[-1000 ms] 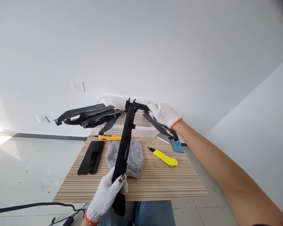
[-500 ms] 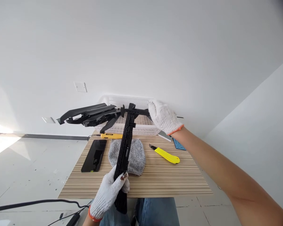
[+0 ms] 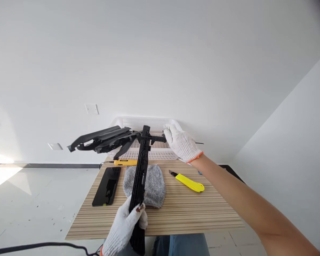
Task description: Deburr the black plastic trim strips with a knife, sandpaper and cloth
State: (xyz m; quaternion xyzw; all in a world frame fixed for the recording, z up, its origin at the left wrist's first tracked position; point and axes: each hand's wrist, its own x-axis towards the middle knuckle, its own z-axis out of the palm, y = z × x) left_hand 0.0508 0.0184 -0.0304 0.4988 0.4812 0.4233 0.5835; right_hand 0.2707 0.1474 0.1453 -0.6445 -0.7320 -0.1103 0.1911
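A long black plastic part (image 3: 140,177) slants up over the grey cloth (image 3: 155,185), its lower end reaching past the table's front edge. My left hand (image 3: 124,225), in a white glove, is wrapped round its lower portion. My gloved right hand (image 3: 180,142) is closed at the right end of a thin black crosspiece (image 3: 158,139), which reaches to the upper end of the long part. Its fingertips are partly hidden. Behind them, a white basket (image 3: 160,154) holds several black plastic parts (image 3: 104,139) that stick out over its left side.
A black phone (image 3: 106,186) lies on the left of the striped table (image 3: 192,220). A yellow utility knife (image 3: 190,182) lies on the right, blade exposed. A yellow-handled tool (image 3: 125,162) with a cord lies before the basket. A black cable (image 3: 42,244) crosses the lower left.
The view has tilted up, so the table and basket sit lower in the picture. My right hand has shifted slightly left with the crosspiece. My left hand keeps its hold.
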